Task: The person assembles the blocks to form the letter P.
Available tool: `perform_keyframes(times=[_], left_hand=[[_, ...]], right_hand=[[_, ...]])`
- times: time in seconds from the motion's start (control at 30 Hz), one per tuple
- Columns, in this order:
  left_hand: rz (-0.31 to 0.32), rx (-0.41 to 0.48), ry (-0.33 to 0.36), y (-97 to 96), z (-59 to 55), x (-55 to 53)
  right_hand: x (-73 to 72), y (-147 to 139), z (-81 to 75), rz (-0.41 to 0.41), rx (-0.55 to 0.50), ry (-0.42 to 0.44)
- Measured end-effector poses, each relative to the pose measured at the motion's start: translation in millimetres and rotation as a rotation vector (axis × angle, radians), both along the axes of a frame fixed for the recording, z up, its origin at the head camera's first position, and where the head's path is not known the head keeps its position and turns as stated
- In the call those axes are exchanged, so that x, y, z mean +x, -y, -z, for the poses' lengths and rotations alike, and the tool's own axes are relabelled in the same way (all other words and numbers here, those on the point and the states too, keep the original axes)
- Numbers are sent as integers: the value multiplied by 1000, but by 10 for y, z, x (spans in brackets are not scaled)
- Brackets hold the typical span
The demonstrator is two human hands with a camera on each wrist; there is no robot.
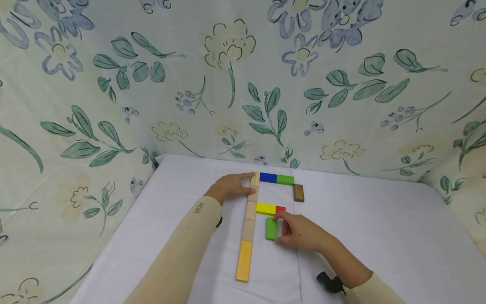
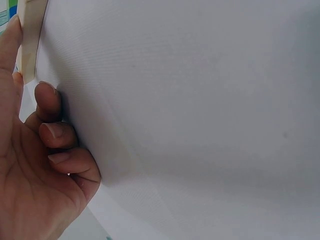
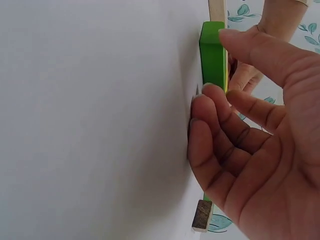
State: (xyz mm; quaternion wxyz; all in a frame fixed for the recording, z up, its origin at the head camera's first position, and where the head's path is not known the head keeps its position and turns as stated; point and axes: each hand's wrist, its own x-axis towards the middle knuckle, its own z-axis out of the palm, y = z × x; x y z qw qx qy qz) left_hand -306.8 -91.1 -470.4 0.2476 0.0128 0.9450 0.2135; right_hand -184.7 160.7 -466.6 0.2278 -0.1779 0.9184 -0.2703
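My right hand [image 1: 303, 231] pinches a green block [image 1: 271, 229] lengthwise, thumb at its near end and a fingertip at its far end. In the right wrist view the same green block [image 3: 213, 55] stands close to the white cloth. Just beyond it are a yellow block [image 1: 265, 208] and a small red block [image 1: 280, 208] in a row. My left hand [image 1: 232, 185] touches the far part of a column of plain wooden blocks [image 1: 250, 210] with index finger and thumb. Its other fingers are curled beside the column in the left wrist view.
An orange-yellow block [image 1: 244, 261] forms the column's near end. A blue block [image 1: 268, 177] and another green block [image 1: 285, 180] extend right from its far end, with a dark brown block [image 1: 299, 193] at their corner. Floral fabric [image 1: 228, 84] hangs behind the white-covered table [image 1: 360, 219].
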Motion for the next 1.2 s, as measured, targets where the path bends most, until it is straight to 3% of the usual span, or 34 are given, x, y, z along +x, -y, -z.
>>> perform_keyframes(times=[0.27,0.67,0.93,1.07,1.2], left_hand=[[6,-10,-10,-7,-7,23],[9,-16,-33,-14,-54,75],[3,-21,-24,-15,-36,56],[11,-30,-33,-18,-29,46],[12,-39,-33,-21,-21,39]], right_hand=[[17,91,19,48,69,-36],[26,121,65,60,106,-75],[23,3,25,52,-17,-94],[-23,-142,-8,108,-137,-136],[-97,-282,-44,216,-155,-179]])
